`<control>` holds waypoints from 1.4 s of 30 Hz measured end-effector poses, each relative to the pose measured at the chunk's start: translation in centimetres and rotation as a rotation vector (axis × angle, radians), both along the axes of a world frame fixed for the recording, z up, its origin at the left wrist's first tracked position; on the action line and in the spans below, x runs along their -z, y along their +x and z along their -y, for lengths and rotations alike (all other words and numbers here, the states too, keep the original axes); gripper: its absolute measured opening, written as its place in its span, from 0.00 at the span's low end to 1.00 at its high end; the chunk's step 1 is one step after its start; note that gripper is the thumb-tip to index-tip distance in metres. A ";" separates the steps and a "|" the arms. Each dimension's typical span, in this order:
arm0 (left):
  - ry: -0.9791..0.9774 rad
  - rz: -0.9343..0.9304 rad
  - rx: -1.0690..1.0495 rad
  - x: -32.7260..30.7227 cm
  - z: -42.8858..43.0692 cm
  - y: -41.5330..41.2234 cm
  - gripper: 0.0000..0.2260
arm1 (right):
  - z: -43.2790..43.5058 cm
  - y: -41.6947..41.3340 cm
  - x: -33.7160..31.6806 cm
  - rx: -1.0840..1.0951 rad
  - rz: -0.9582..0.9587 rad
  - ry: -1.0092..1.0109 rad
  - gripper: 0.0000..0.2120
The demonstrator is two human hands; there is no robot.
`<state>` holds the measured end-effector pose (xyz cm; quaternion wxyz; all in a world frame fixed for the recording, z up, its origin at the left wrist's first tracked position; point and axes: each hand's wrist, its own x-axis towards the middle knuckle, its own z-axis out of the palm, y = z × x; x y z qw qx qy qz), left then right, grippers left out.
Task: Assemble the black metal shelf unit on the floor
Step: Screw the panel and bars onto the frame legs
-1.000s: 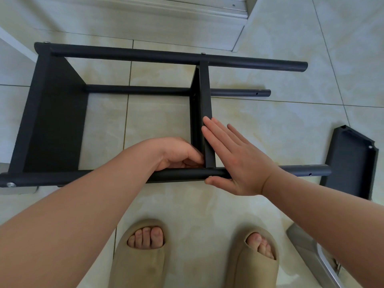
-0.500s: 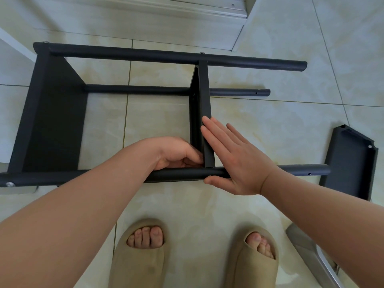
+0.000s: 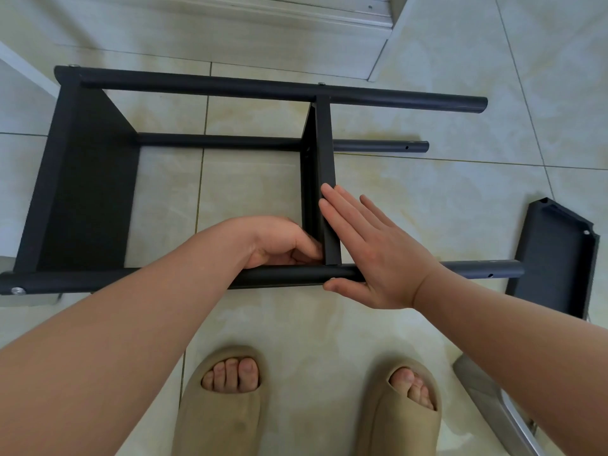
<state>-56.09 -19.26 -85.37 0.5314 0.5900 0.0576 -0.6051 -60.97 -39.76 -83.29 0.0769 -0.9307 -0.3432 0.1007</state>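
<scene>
The black shelf unit (image 3: 92, 179) is lying on its side across the middle of the tiled floor (image 3: 427, 192), just ahead of two tan slippers (image 3: 227, 409); the right hand (image 3: 378, 255) is pressing flat, fingers straight and together, against the middle shelf (image 3: 324, 143), thumb under the near pole (image 3: 131, 279); the left hand (image 3: 276, 240) is curling at that joint, and I cannot tell what it is pinching; a loose shelf panel (image 3: 552, 255) is sitting toward the floor's right edge.

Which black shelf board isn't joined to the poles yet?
The loose board at the far right. The left board and middle board sit fixed between the poles.
</scene>
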 end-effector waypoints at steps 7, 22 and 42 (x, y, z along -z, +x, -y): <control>0.026 0.071 -0.017 0.0 0.3 -0.1 0.12 | 0.0 0.0 0.0 -0.001 0.002 -0.004 0.46; -0.003 0.058 -0.050 0.1 0.3 -0.1 0.08 | 0.0 0.0 0.0 0.001 0.012 -0.006 0.47; -0.028 0.056 -0.053 0.2 0.1 -0.2 0.10 | -0.1 -0.1 -0.1 0.007 0.014 -0.005 0.46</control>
